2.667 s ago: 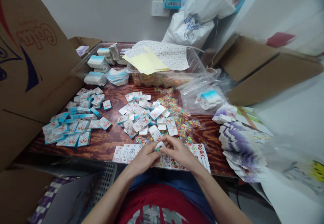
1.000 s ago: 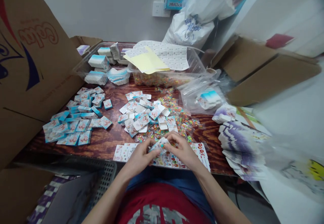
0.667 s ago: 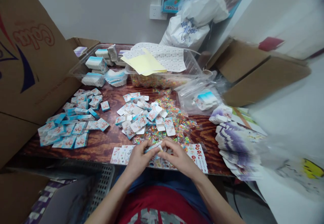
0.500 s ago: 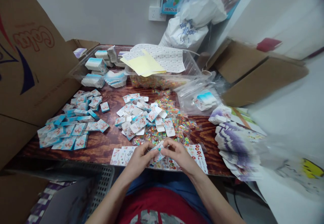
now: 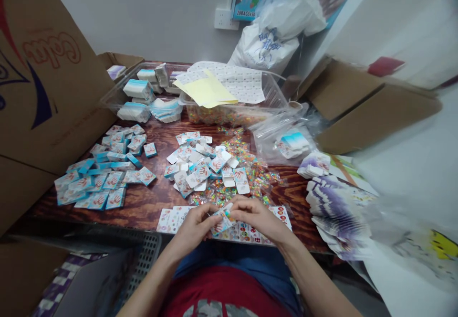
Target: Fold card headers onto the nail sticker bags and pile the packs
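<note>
My left hand (image 5: 198, 225) is closed around a small white and blue printed box (image 5: 222, 221), held above the table's front edge. At the upper right end of that box, my right hand (image 5: 253, 216) pinches a small clear packet (image 5: 229, 213) with bright bits, partly hidden by the fingers. Beneath both hands lie sticker sheets (image 5: 282, 214) with small round pictures. Just beyond is a heap of flat, open-ended boxes (image 5: 199, 176) with red hand prints. Many small packets of colourful bits (image 5: 252, 174) spread beside and under it.
Closed little boxes (image 5: 113, 181) are piled at the left beside a large carton (image 5: 53, 92). Clear tubs (image 5: 232, 111) stand at the back under papers (image 5: 207, 90). To the right are a plastic bag (image 5: 286, 140), fanned purple cards (image 5: 336, 212) and an open carton (image 5: 372, 102).
The box between my hands has tilted, showing more of its printed face. Colourful bits now show at its right end by my right fingers. The whole view has shifted slightly.
</note>
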Demonstrator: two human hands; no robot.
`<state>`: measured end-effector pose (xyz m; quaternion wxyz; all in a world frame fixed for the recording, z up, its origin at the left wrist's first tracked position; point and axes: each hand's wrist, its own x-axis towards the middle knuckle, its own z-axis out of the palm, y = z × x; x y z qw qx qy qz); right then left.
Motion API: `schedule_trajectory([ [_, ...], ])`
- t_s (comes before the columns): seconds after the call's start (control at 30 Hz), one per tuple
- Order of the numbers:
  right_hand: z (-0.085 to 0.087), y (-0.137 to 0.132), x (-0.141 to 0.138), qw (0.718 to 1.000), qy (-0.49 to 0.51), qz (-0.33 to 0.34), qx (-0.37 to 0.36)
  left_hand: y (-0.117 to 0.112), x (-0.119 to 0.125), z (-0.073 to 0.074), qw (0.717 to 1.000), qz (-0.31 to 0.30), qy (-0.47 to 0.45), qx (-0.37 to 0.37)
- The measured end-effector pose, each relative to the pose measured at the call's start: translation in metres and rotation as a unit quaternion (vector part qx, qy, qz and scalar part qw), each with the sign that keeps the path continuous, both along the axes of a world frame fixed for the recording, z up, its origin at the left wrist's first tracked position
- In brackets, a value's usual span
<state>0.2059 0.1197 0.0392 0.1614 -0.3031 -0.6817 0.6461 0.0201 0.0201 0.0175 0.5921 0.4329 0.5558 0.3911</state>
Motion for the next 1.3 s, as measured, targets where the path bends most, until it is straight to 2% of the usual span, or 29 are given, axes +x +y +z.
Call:
schedule_trajectory([
  [0.23,-0.005,-0.004,0.004,0.999,0.016,-0.03,-0.036,0.002,-0.001,0.004,1.0,0.004,0.01,0.008],
  [0.47,-0.009,-0.008,-0.009,0.994,-0.004,-0.102,0.032,0.007,0.004,0.003,0.999,0.029,0.038,0.025],
  [0.6,-0.008,-0.008,-0.011,0.995,-0.027,-0.091,0.03,0.006,0.002,0.002,0.999,0.027,0.028,0.031],
  [0.7,-0.006,-0.007,-0.01,0.992,-0.053,-0.084,0.071,0.004,0.0,0.001,0.999,0.02,0.026,0.028],
  [0.8,-0.002,-0.004,-0.007,0.994,-0.057,-0.02,0.091,0.002,0.0,0.001,0.999,0.016,0.039,0.032],
  [0.9,-0.001,-0.001,-0.004,0.997,-0.033,0.02,0.06,0.001,0.001,0.002,0.998,0.013,0.044,0.03],
  [1.03,-0.007,-0.001,-0.004,0.998,-0.021,-0.053,0.0,0.003,0.004,0.007,0.999,0.002,0.037,0.016],
  [1.1,-0.009,-0.003,-0.005,0.996,-0.014,-0.082,-0.006,0.003,0.004,0.009,1.0,-0.003,0.029,0.011],
  [1.3,-0.014,-0.003,-0.003,0.997,-0.035,-0.041,0.052,0.002,0.006,0.008,0.999,0.007,0.042,0.005],
])
